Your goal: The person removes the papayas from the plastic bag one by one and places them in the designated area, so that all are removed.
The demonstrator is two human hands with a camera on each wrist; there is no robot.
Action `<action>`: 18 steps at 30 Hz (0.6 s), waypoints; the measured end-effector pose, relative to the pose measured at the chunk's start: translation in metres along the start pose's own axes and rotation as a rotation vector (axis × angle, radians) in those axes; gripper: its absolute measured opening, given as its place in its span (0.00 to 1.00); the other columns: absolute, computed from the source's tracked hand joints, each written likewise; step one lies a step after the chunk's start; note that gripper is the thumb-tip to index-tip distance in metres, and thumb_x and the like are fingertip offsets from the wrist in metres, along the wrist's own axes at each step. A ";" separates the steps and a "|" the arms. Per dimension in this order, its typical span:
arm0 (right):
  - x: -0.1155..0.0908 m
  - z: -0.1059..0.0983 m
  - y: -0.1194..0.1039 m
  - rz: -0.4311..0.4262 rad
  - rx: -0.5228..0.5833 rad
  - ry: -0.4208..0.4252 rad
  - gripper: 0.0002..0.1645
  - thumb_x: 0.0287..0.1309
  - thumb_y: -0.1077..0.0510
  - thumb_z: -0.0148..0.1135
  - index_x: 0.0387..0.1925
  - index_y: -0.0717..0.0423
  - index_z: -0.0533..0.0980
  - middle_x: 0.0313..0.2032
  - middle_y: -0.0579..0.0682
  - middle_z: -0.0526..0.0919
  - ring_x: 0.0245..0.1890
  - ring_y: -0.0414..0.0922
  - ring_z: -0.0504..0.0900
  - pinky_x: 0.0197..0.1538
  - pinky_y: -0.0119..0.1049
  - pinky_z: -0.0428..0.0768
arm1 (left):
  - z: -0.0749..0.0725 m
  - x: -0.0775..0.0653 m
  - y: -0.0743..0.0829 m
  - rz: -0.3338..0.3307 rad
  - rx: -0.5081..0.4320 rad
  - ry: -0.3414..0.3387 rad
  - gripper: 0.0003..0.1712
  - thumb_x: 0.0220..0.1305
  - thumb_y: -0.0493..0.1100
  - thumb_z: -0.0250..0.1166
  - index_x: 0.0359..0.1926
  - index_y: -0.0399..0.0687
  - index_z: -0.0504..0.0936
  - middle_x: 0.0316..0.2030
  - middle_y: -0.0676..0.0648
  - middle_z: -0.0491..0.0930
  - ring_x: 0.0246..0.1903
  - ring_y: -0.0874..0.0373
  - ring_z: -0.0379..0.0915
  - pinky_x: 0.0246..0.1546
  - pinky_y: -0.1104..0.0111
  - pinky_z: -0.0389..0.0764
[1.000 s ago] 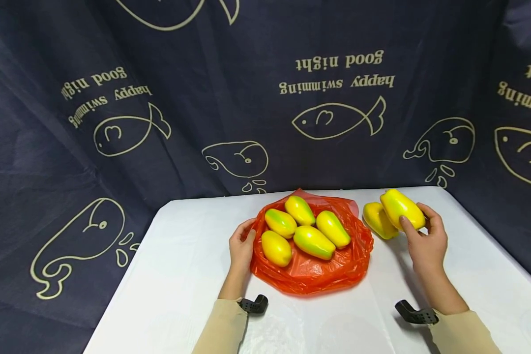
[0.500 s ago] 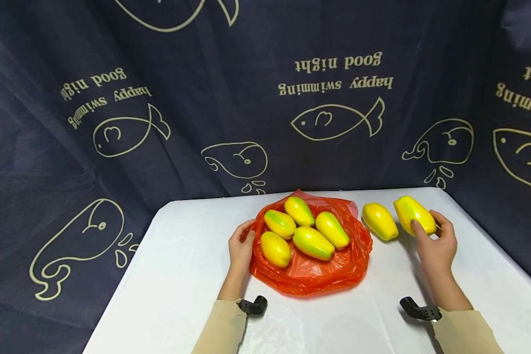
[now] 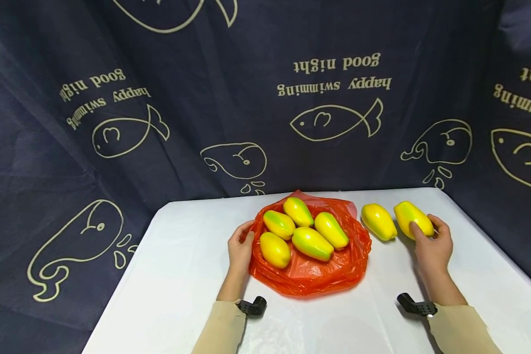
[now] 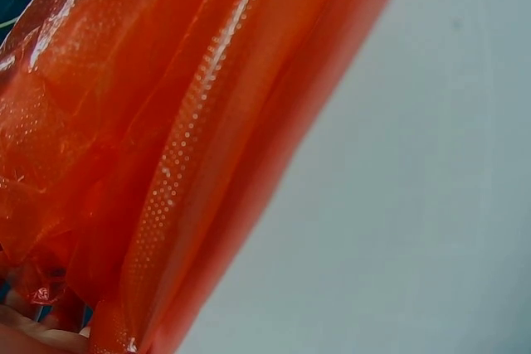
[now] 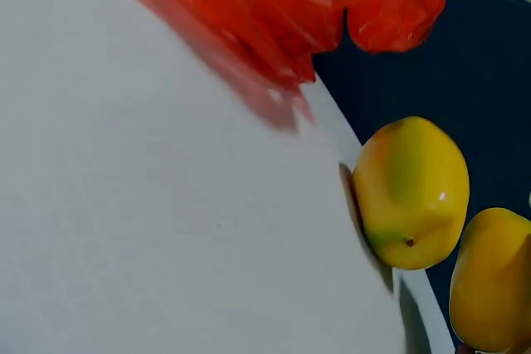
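An open red plastic bag [image 3: 307, 282] lies on the table with several yellow-green papayas [image 3: 313, 243] inside. At its left edge my left hand [image 3: 240, 250] pinches the plastic between thumb and fingers; in the left wrist view the red film [image 4: 191, 138] hides most of that hand. To the right of the bag, my right hand [image 3: 434, 246] grips a yellow papaya [image 3: 410, 216] by its near end, low at the table. Just left of it, a second loose papaya [image 3: 379, 222] rests on the table. The right wrist view shows that loose papaya [image 5: 412, 192] and part of the gripped papaya [image 5: 494, 279].
A white-covered table [image 3: 172, 275] carries everything. Behind and along both sides hangs a dark blue cloth [image 3: 248, 98] printed with fish and whales. Black straps [image 3: 253, 306] with camera mounts sit on both wrists, over beige sleeves [image 3: 221, 329].
My right hand has carried its papaya rightward from over the loose one, then lowered it beside that one. My left hand has stayed at the bag's edge.
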State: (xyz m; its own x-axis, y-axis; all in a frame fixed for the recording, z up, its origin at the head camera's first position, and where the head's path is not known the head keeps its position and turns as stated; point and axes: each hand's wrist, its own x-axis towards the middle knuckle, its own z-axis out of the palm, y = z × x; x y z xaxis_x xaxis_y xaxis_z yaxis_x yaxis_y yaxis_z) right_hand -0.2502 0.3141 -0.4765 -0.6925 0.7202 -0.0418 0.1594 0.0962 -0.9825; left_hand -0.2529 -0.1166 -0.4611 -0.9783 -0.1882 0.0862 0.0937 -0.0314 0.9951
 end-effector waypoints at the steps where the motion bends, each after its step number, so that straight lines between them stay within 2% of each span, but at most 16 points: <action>1: 0.001 0.001 0.001 0.006 -0.002 -0.008 0.35 0.65 0.48 0.62 0.71 0.37 0.64 0.69 0.38 0.66 0.62 0.36 0.65 0.68 0.26 0.67 | 0.000 0.000 0.000 -0.002 -0.005 -0.002 0.20 0.72 0.35 0.54 0.61 0.40 0.78 0.58 0.39 0.79 0.56 0.49 0.73 0.54 0.73 0.78; 5: 0.004 0.004 0.005 0.013 -0.029 -0.026 0.36 0.66 0.47 0.60 0.73 0.38 0.61 0.75 0.44 0.61 0.71 0.43 0.61 0.76 0.36 0.62 | 0.000 0.000 0.000 -0.011 -0.019 -0.011 0.20 0.72 0.34 0.54 0.62 0.39 0.78 0.59 0.38 0.78 0.56 0.47 0.73 0.54 0.72 0.79; 15: 0.008 0.012 0.012 0.005 -0.095 -0.035 0.37 0.68 0.46 0.58 0.74 0.41 0.60 0.76 0.49 0.60 0.75 0.48 0.59 0.78 0.40 0.59 | -0.001 0.002 -0.001 -0.020 -0.029 -0.019 0.19 0.72 0.34 0.54 0.61 0.40 0.78 0.58 0.39 0.78 0.55 0.49 0.73 0.54 0.71 0.79; 18: 0.007 0.013 0.014 -0.023 -0.120 -0.036 0.37 0.68 0.45 0.57 0.75 0.44 0.59 0.76 0.51 0.60 0.75 0.50 0.59 0.78 0.42 0.57 | -0.001 0.001 -0.001 -0.020 -0.019 -0.017 0.19 0.72 0.35 0.54 0.61 0.41 0.78 0.58 0.39 0.78 0.54 0.50 0.73 0.54 0.71 0.79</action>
State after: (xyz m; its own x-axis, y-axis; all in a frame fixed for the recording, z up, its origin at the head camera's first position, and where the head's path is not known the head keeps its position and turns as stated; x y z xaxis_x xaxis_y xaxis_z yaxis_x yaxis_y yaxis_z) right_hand -0.2624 0.3118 -0.4926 -0.7212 0.6921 -0.0278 0.2244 0.1955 -0.9547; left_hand -0.2540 -0.1181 -0.4619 -0.9831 -0.1705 0.0671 0.0773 -0.0538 0.9956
